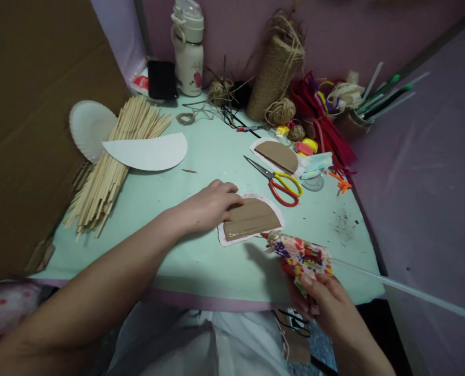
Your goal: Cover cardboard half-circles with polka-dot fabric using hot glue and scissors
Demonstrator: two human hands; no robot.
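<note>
My left hand (217, 203) rests on the table with its fingertips on the left end of a half-round piece of brown cardboard (251, 215). That cardboard lies on a slightly larger white-and-pink backing (282, 219), which shows as a rim around it. A shiny line of glue runs along its straight lower edge. My right hand (326, 297) is closed around the handle of a flower-patterned hot glue gun (300, 253). The gun's nozzle points left, close to the lower right corner of the cardboard. A long clear glue stick (408, 292) sticks out of its back.
Red-and-yellow scissors (281, 185) lie beyond the cardboard, beside a second half-round cardboard piece (275, 155). At left, a white paper half-disc (150, 153) lies across a bundle of wooden sticks (103, 183). A twine spool (275, 68) and bottle (189, 60) stand at the back.
</note>
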